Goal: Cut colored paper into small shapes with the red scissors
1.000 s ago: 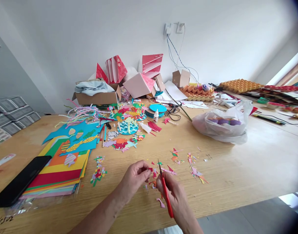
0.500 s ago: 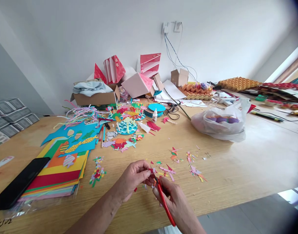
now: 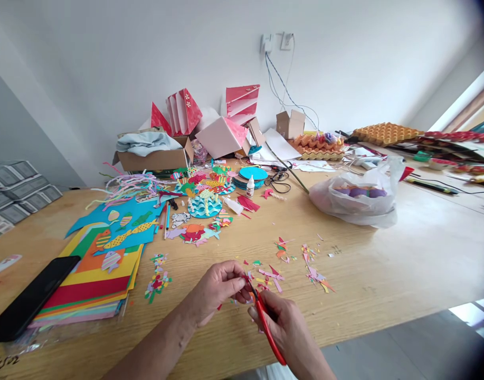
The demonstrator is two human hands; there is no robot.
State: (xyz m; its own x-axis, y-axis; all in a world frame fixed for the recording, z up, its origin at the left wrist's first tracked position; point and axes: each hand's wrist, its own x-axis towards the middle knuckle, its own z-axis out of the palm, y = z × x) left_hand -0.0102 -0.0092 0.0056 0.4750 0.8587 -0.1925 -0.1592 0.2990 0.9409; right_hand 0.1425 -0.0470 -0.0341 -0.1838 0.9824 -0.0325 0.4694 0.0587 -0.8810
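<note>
My left hand (image 3: 224, 287) pinches a small piece of red paper (image 3: 245, 278), mostly hidden by the fingers. In my right hand (image 3: 279, 319) is a pair of scissors (image 3: 268, 331) with red handles; the blade tips reach the red paper at my left fingertips. Paper scraps (image 3: 271, 275) in pink, red and yellow lie on the table just beyond both hands. A second scatter of scraps (image 3: 315, 272) is further right. Left of my hands, small coloured paper cutouts (image 3: 158, 282) form a little pile.
Coloured paper sheets (image 3: 87, 287) and a black phone (image 3: 34, 298) lie at the left. Fish cutouts (image 3: 194, 233), a glue bottle (image 3: 250, 186) and blue discs (image 3: 253, 173) stand further back. A plastic bag (image 3: 354, 203) with purple items sits at the right.
The view has shifted very slightly. Both hands keep nearly the same pose, with the scissors still at the red paper.
</note>
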